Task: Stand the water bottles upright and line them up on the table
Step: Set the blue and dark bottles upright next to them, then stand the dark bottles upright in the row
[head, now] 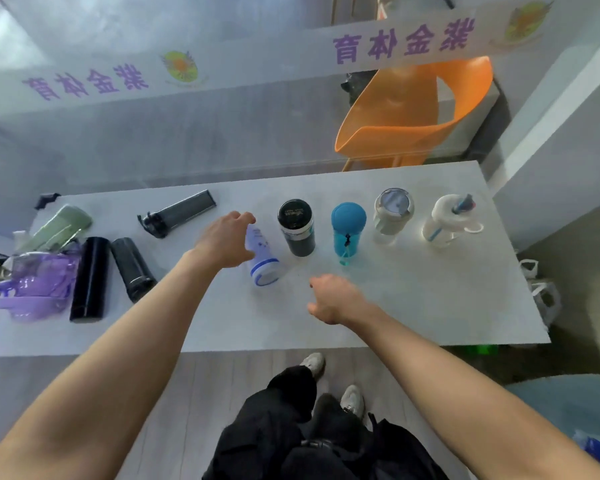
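Head view: on the matte white table (430,306), the left hand (227,239) curls round the upper end of a smooth lilac-white bottle (264,261), which leans tilted just left of the upright dark cylindrical bottle (296,226). Right of that dark bottle stand a dome-capped teal bottle (348,230), a clear grey-lidded bottle (392,216) and a white straw-top bottle (447,220). Well left of it, glossy black tubes (90,278), a smoky flask (177,213) and a translucent purple jug (35,285) lie flat. The right hand (333,299) hangs loosely curled and holds nothing; its fingertips are hidden.

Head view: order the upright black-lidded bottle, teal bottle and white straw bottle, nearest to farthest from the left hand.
1. black-lidded bottle, upright just right of the left hand.
2. teal bottle, middle of the row.
3. white straw bottle, right end of the row.
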